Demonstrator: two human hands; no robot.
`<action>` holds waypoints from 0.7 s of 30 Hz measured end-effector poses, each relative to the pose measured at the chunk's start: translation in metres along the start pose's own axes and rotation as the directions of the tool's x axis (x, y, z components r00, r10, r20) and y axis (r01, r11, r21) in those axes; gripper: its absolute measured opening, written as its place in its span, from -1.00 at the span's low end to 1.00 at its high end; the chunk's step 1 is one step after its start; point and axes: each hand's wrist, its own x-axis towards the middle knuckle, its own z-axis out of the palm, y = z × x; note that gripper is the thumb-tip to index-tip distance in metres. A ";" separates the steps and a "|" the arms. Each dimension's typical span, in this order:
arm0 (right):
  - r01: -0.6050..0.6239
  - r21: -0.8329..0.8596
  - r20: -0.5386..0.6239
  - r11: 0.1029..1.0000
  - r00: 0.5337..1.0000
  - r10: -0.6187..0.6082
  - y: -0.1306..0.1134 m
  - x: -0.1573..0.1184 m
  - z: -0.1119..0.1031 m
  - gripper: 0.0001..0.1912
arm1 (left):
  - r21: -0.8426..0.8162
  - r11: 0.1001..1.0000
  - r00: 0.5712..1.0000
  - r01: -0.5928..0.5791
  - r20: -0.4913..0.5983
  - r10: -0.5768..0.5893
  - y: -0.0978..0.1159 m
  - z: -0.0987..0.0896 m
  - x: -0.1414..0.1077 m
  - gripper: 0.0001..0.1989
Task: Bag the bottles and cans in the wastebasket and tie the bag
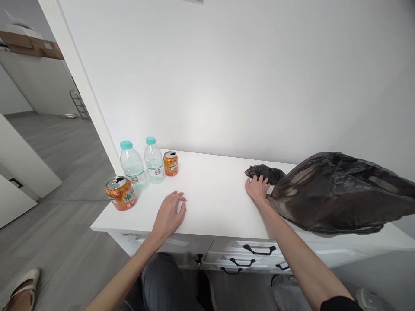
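Note:
My left hand [169, 214] rests over the white cabinet top [207, 194] with its fingers apart and nothing in it. My right hand [257, 188] has its fingers on a small crumpled black bag [268, 172] near the wall. Beside it, a large, full black plastic bag [337, 194] covers the right part of the top. On the left stand two clear bottles with teal caps, one [133, 166] nearer the edge and one [154, 163] to its right. An opened orange can [120, 193] is in front of them, and another orange can [170, 163] stands at their right.
White wall [207, 77] rises behind the cabinet. Drawers with black handles [259, 250] are below its front edge. A shoe [24, 289] lies on the grey floor at lower left. Cardboard boxes [30, 44] and a small ladder [78, 105] show in the room beyond.

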 end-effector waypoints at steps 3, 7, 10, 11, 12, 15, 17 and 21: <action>-0.014 -0.007 -0.016 1.000 1.000 0.014 -0.005 -0.007 0.007 -0.29 | 0.007 1.000 1.000 -0.004 -0.010 0.004 0.000 0.000 0.001 -0.83; 0.015 -0.004 0.002 1.000 1.000 -0.015 -0.012 -0.024 0.015 -0.26 | 0.008 1.000 1.000 -0.009 -0.010 0.009 0.002 -0.003 0.001 -0.84; 0.044 0.004 0.039 0.999 0.998 -0.044 -0.016 -0.039 0.015 -0.22 | 0.013 1.000 1.000 -0.022 -0.021 0.022 0.002 -0.003 0.002 -0.83; 0.054 0.007 0.051 0.999 0.997 -0.054 -0.017 -0.044 0.013 -0.21 | 0.016 1.000 0.999 -0.025 -0.026 0.025 0.002 -0.004 0.002 -0.83; 0.064 0.010 0.061 0.998 0.996 -0.065 -0.019 -0.050 0.012 -0.21 | 0.019 0.999 0.999 -0.026 -0.029 0.027 0.003 -0.004 0.003 -0.83; 0.093 0.020 0.088 0.995 0.992 -0.095 -0.026 -0.069 0.004 -0.21 | 0.022 0.999 0.999 -0.033 -0.036 0.034 0.004 -0.007 0.003 -0.84; 0.111 0.029 0.110 0.993 0.987 -0.113 -0.030 -0.082 -0.003 -0.22 | 0.021 0.999 0.998 -0.042 -0.038 0.043 0.007 -0.011 0.002 -0.85; 0.137 0.048 0.149 0.989 0.978 -0.143 -0.033 -0.106 -0.012 -0.23 | 0.017 0.999 0.998 -0.050 -0.030 0.050 0.011 -0.013 0.000 -0.85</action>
